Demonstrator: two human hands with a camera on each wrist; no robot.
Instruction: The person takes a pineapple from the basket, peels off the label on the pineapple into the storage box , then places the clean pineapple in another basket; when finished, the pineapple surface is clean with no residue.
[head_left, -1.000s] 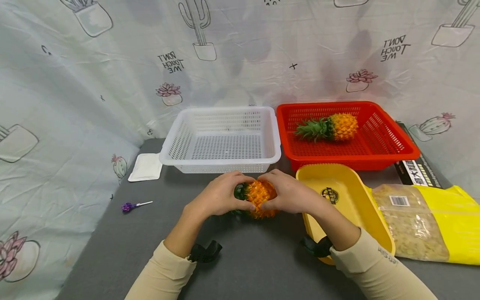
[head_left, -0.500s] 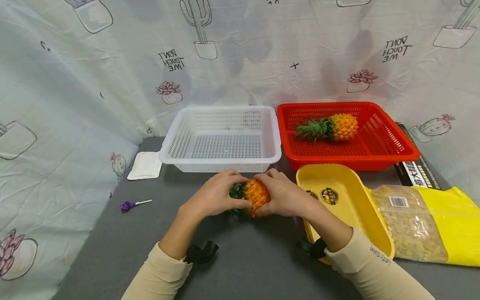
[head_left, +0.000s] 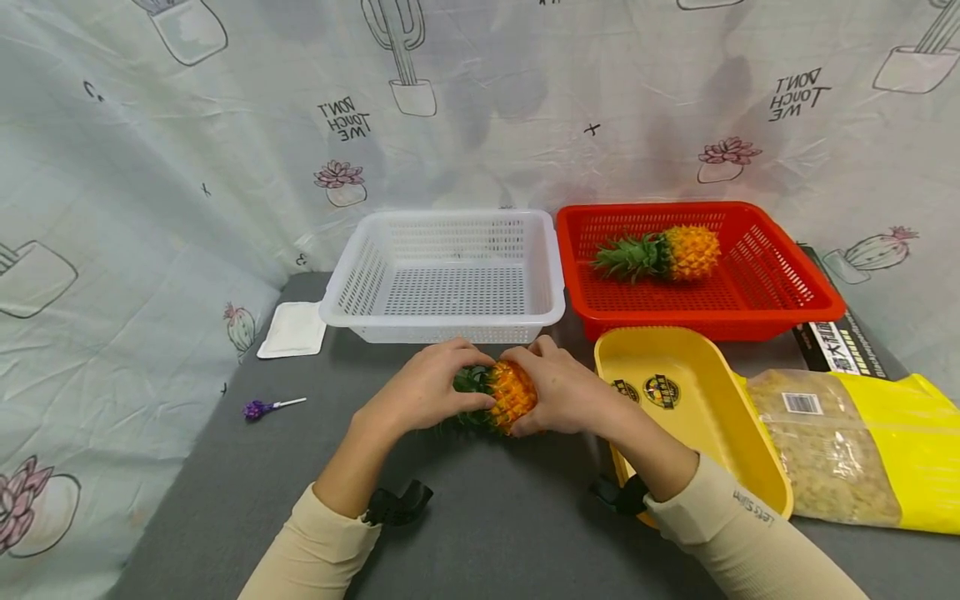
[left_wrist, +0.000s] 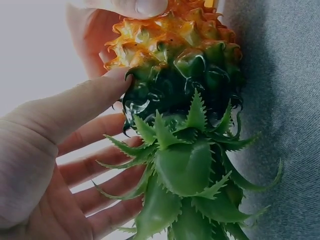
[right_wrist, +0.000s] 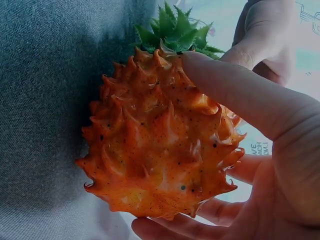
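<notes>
Between both hands lies a pineapple on the grey table, its orange body to the right and green crown to the left. Its skin and leaves look glossy, like plastic. My left hand holds it where body meets crown; in the left wrist view the thumb presses the dark green end of the body, with fingers behind the leaves. The right hand grips the orange body, thumb on the near side and fingers curving round underneath in the right wrist view. Part of the crown is hidden by the left hand.
Behind the hands stand a white basket and a red basket holding another pineapple. A yellow tray and a yellow bag lie right. At left are a white packet and a purple-headed stick.
Both hands and the pineapple have shifted slightly to the left. More of the green crown shows between the hands now, and the right hand covers more of the orange body's right end.
</notes>
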